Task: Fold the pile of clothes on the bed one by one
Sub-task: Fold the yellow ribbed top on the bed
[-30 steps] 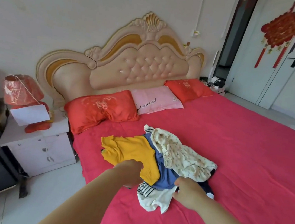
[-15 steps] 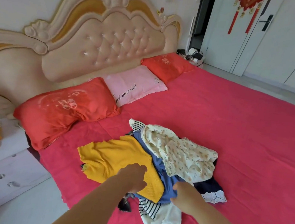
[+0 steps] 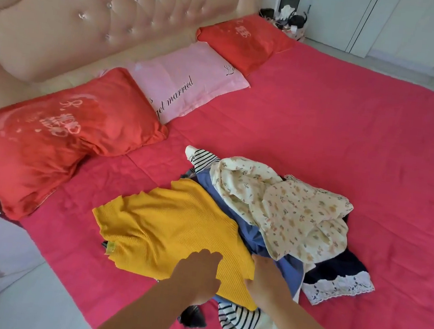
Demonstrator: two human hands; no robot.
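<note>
Now L hand (image 3: 198, 273) grips yellow top (image 3: 170, 229) on pile (image 3: 291, 213); R hand (image 3: 264, 280) at edge, grip unclear.

To the right of the right hand (image 3: 265, 278), beyond the navy lace-trimmed garment (image 3: 337, 283), the pink bedspread (image 3: 362, 140) lies open and flat. Ahead of both hands the yellow knit top (image 3: 176, 230) lies low, while the floral garment (image 3: 286, 212) heaps higher ahead-right over a blue garment (image 3: 288, 274). Left of the left hand (image 3: 198, 273) a strip of bedspread reaches the bed edge. A red pillow (image 3: 59, 141) bulks ahead-left. A striped garment (image 3: 241, 318) crowds the space beneath the wrists.
</note>
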